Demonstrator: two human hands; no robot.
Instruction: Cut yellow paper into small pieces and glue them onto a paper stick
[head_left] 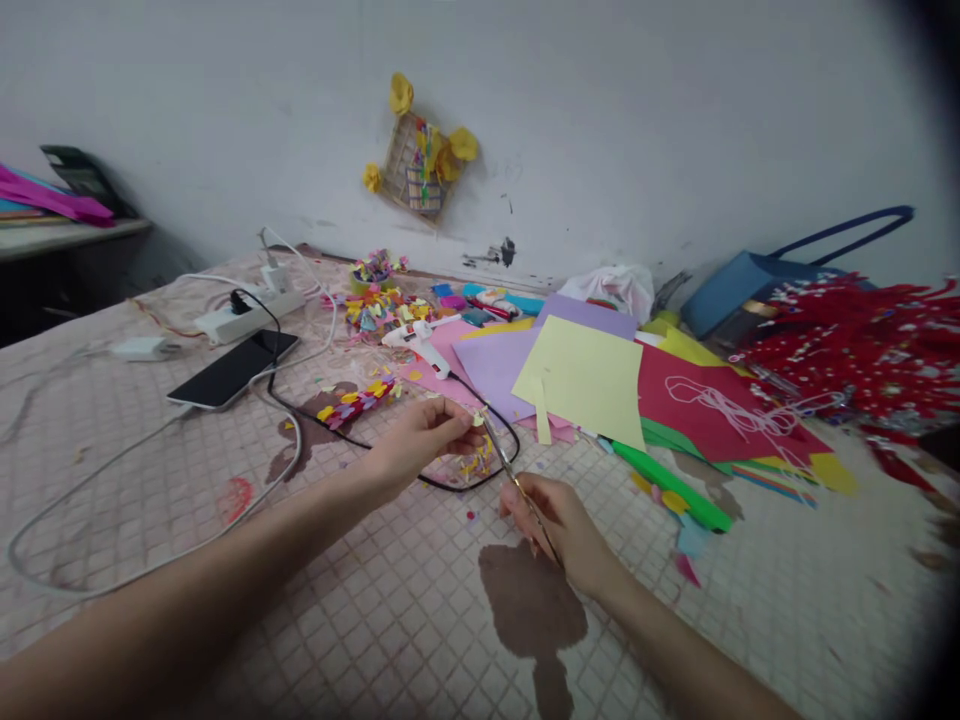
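Near the middle of the table, my left hand (431,435) pinches a small pale yellow paper piece (478,420) between thumb and fingertips. My right hand (559,525) is closed around slim scissors (517,480), gold toward the handle and seen nearly edge-on. Their metal tips reach up to the paper piece, beside my left fingertips; whether the blades touch it I cannot tell. Small yellow paper scraps (480,462) lie on the table just beyond my hands. A narrow yellow paper strip (542,412) rests on the pale yellow sheet (581,375).
A white glue gun (420,345) lies behind my left hand, its black cable (469,489) looping close to both hands. Further left are a phone (232,372) and a power strip (247,318). Coloured sheets (675,400), a green roll (671,485) and red tinsel-like stems (847,345) spread rightward.
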